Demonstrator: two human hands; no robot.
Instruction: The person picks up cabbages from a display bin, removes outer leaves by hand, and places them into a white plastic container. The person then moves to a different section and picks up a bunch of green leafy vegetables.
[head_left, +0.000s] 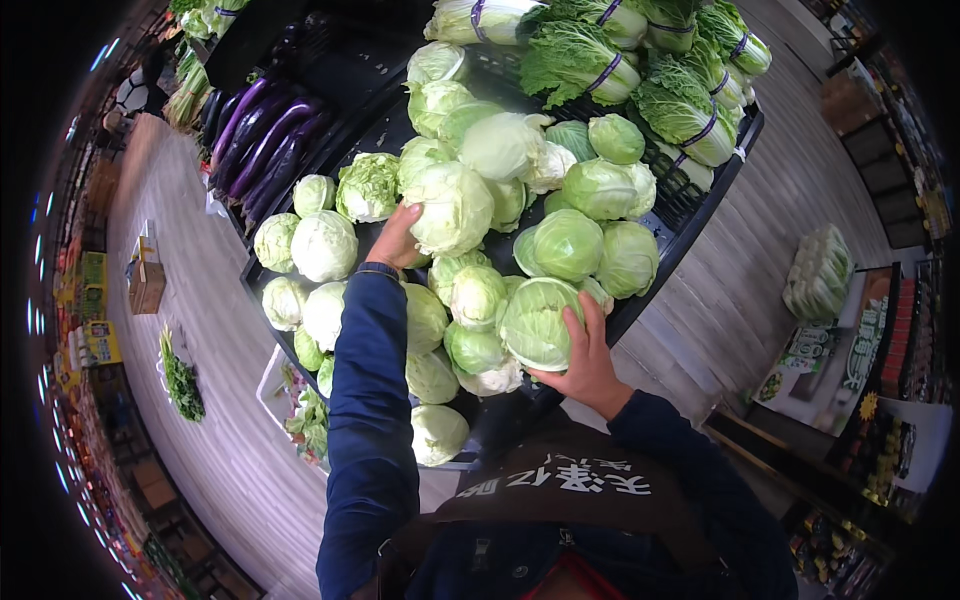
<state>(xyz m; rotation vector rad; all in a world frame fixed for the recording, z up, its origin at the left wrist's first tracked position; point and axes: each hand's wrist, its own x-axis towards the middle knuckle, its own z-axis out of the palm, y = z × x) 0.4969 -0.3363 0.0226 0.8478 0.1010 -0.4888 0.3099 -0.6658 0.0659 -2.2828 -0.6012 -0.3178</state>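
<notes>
Several round green cabbages are heaped on a black display stand (660, 259). My left hand (397, 238) grips a large pale cabbage (452, 210) from its lower left side, near the middle of the heap; part of the fingers is hidden behind it. On the near right of the heap, my right hand (589, 360) is around the right side of a greener cabbage (538, 324), thumb below and fingers on top. Other cabbages, such as a whitish one (324, 246) to the left and a glossy green one (568, 245) to the right, lie about my hands.
Napa cabbages with purple bands (592, 75) lie at the stand's far right. Purple eggplants (266, 142) are at the far left. A bunch of leafy greens (182, 382) and a cardboard box (146, 286) are on the floor at left. A white crate (274, 397) stands beside the stand's near left edge.
</notes>
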